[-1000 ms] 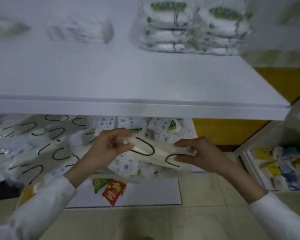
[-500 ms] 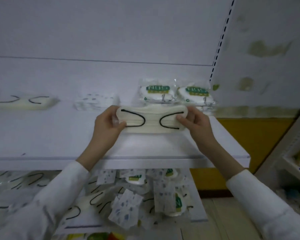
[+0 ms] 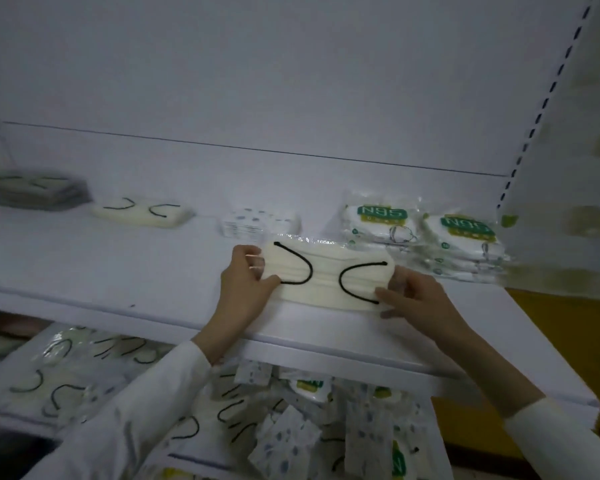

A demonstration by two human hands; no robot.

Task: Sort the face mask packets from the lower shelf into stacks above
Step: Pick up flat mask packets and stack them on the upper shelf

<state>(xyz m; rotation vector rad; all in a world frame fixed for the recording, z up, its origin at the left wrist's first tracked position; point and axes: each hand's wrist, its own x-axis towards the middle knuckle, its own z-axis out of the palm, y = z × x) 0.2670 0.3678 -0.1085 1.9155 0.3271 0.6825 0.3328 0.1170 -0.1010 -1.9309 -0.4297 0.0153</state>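
The packet (image 3: 329, 275), a clear wrapper with a cream mask whose two black ear loops face up, is held flat and lengthwise over the front middle of the upper shelf (image 3: 118, 271), slightly tilted with its left end farther back. Whether its underside touches the shelf cannot be told. The left hand (image 3: 245, 282) grips its left end, thumb on top near the loop and fingers curled round the edge. The right hand (image 3: 416, 299) grips the right end the same way, thumb lying on the cream face by the other loop and fingers tucked at the end. Both wrists come out of white sleeves (image 3: 174, 382) that cross in front of the shelf edge. Behind the packet, along the back of the upper shelf, stand the sorted piles: just behind its left end a spotted stack (image 3: 260, 221), farther left a cream stack (image 3: 142, 213) with black loops like the held one, and at the far left a grey stack (image 3: 35, 192), blurred. Behind and to the right of the packet two N95 stacks (image 3: 378, 220) with green labels stand side by side, close to the right upright. Below, the lower shelf (image 3: 0, 403) carries a loose heap (image 3: 291, 427) of mixed packets: cream ones with black loops toward the left, spotted and green-labelled ones toward the middle and right, overlapping at all angles. A white back panel (image 3: 291, 81) rises behind the upper shelf.
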